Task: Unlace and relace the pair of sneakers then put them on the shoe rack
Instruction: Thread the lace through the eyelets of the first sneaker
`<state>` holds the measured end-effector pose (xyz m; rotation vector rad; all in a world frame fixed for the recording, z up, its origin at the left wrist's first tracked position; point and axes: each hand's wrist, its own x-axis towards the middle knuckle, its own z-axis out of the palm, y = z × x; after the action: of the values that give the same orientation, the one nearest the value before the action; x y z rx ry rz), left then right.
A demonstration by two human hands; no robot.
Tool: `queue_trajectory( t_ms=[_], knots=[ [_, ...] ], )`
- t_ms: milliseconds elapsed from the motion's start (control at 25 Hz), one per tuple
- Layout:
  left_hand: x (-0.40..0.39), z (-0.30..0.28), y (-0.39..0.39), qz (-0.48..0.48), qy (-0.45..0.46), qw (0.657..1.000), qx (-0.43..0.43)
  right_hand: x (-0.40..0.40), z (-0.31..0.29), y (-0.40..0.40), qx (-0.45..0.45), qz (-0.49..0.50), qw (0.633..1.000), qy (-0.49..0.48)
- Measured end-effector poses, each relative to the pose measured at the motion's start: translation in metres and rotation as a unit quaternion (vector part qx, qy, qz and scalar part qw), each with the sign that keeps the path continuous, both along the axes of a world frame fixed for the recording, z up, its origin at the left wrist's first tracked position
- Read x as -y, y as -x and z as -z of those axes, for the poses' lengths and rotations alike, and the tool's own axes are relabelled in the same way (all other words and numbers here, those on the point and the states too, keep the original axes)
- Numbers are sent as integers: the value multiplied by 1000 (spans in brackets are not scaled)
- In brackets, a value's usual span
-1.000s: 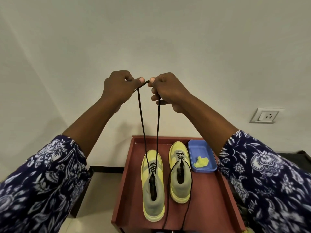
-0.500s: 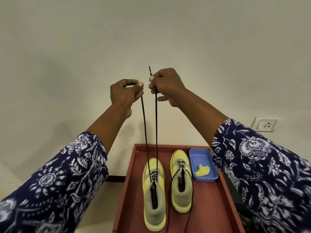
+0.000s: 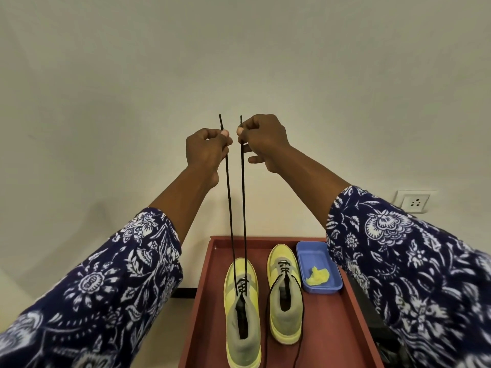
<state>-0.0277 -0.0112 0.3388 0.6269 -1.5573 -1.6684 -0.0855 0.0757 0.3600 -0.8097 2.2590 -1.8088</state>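
Note:
Two yellow and grey sneakers stand side by side on a red-brown tray (image 3: 326, 341). The left sneaker (image 3: 242, 314) is laced only near the toe. Its black lace (image 3: 229, 213) runs up taut in two strands to my raised hands. My left hand (image 3: 206, 151) pinches one strand near its tip, and my right hand (image 3: 261, 140) pinches the other. Both tips stick up above my fingers. The right sneaker (image 3: 285, 296) has a loose black lace hanging down its sides onto the tray.
A blue plastic dish (image 3: 316, 264) with a crumpled yellow piece stands at the tray's far right. A plain wall is behind, with a white socket (image 3: 414, 201) at the right. A dark object lies right of the tray.
Both hands turned upright and drew level, side by side. The lace ends, first held together between the hands, now point up apart. The view tilted slightly.

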Motion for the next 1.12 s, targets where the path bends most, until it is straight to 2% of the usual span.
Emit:
queue_trajectory(
  t_ms=[240,760,1120],
  knots=[
    [-4,-13,1,4,45,999,27,-3,-5,-1,-11,-2,1000,-8],
    [-4,-15,2,22,15,1000,4,-2,-7,2,-17,3,1000,-13],
    [2,-11,5,2,38,999,15,-4,-2,5,-17,10,1000,-8]
  ],
)
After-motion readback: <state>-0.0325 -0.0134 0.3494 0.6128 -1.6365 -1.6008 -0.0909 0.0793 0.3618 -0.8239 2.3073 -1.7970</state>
